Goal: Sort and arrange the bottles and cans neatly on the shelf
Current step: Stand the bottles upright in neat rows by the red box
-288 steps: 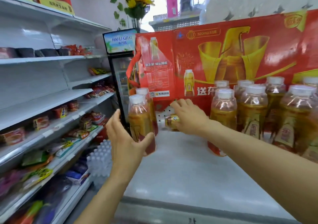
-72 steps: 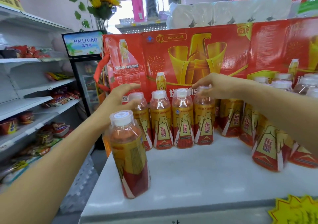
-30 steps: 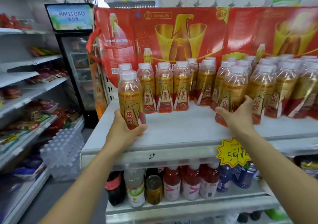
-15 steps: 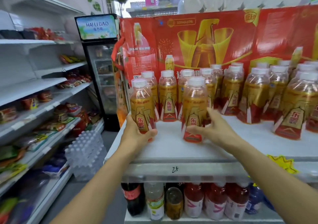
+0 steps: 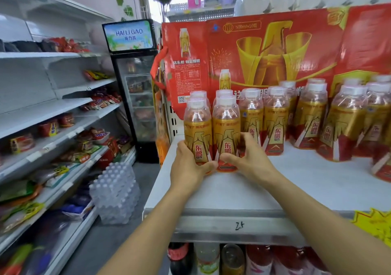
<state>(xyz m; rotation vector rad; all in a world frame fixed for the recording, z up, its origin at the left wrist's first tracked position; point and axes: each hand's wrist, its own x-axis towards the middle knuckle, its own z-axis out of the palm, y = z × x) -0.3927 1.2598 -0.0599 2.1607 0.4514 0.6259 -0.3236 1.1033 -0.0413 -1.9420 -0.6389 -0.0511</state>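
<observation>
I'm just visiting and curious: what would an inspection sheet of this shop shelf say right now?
Surface: white shelf top, front part bare.
Job's things: two front bottles, left bottle and right bottle, upright and side by side; more bottles stand behind and to the right.
Clutter: yellow price tag at the edge.
Grips: left hand holds the left bottle, right hand the right bottle.
Cables: nothing seen.
Surroundings: red display box, fridge, snack shelves.
</observation>
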